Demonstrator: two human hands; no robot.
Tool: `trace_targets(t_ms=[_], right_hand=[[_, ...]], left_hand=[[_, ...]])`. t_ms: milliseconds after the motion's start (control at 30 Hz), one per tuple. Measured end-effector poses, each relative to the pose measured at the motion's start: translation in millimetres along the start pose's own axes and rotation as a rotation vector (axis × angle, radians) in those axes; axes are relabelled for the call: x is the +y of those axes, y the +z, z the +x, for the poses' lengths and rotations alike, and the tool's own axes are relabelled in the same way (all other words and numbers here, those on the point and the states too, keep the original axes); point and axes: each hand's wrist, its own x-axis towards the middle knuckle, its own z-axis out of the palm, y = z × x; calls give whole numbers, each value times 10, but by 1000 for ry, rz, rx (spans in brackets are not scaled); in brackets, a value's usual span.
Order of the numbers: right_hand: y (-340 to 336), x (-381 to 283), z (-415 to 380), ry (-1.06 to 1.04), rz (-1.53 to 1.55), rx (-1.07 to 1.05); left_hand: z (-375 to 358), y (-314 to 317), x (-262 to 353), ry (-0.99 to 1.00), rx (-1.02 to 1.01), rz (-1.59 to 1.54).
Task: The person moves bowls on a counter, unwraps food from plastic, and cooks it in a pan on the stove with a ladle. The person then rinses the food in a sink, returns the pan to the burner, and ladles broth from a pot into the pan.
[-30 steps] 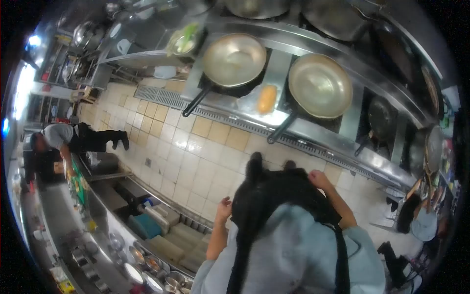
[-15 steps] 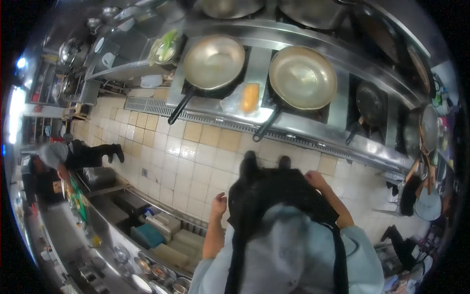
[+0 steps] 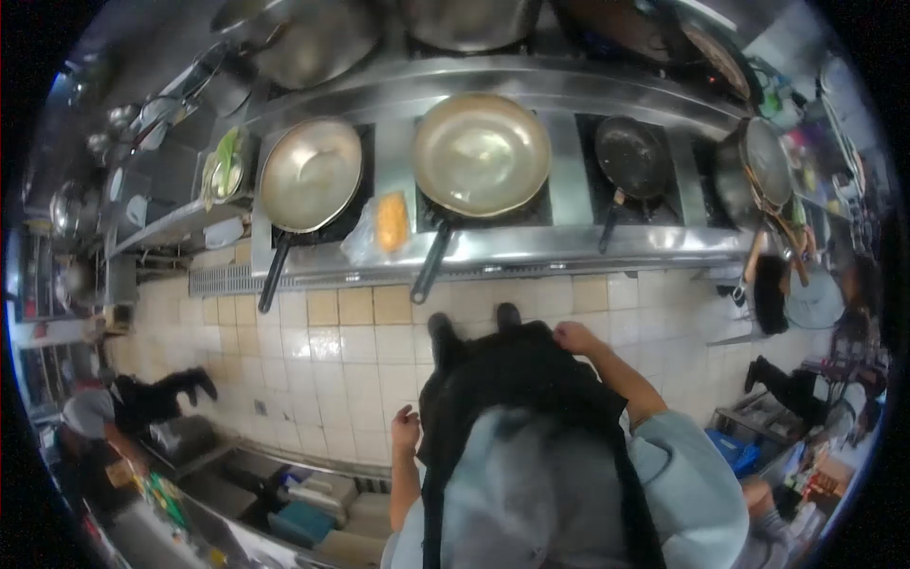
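My left hand (image 3: pixel 406 429) hangs over the tiled floor at the left of the black apron (image 3: pixel 512 379), its fingers loosely curled and nothing seen in them. My right hand (image 3: pixel 573 339) is closed beside the apron's right edge, in front of the stove; no object shows in it. Beyond my shoes stands the steel stove (image 3: pixel 531 245). On it are a large shallow pan (image 3: pixel 482 156), a second pan (image 3: pixel 311 175) to its left and a small black frying pan (image 3: pixel 632 156) to the right. A yellow-orange block in clear plastic (image 3: pixel 391 223) lies between the two larger pans.
A bowl with green vegetables (image 3: pixel 227 169) stands left of the stove. Large woks (image 3: pixel 313 43) sit at the back. Ladles and handles stick out at the right end. A person (image 3: pixel 95 412) works at the left counter; other people are at the right.
My view has turned, so the stove now lies nearly level and the pans have shifted left in view. Both hands stay near the apron, with the right one slightly nearer the stove.
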Motion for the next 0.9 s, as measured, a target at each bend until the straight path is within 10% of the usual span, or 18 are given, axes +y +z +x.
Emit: trace_targets(t_ms=[433,567,900], right_hand=[[21,80,-31,22,102,32],[42,50,-46,2,42,45],[62,3,19,79,15,-32]], left_hand=[[383,-140,-131,170,-71,65],[865,-126,-1028,134,-69,-37],[80,-188,143,114,-122,288]])
